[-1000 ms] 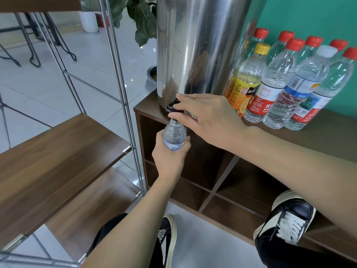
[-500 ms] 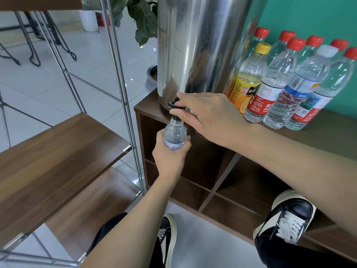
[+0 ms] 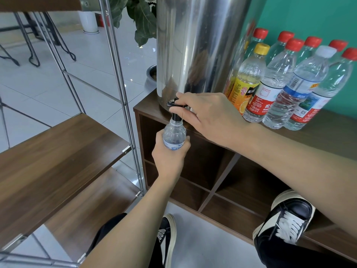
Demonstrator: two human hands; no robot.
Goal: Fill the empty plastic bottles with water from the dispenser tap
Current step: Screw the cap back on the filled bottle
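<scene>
Head view: filling step underway, judged by the small clear bottle held w/ its open neck right under the black tap spout of the steel water dispenser, approx frame center. To do it well: keep the neck centered on the spout & the bottle upright, work the black tap lever gently so flow stays thin, watch the level thru the clear wall, let go of the lever before the neck fills. Whether water is flowing – can't tell. Left hand, at 6 o'clock of the tap, is wrapped round the bottle's lower body, fingers curled over the label, thumb on the right side. Right hand, at 3 o'clock of the tap, pinches the lever w/ thumb & forefinger; other fingers loosely bent over the desk edge. Capped bottles, a tight group, stand on the desk at 3 o'clock of the dispenser; how full they are I can't say.
</scene>
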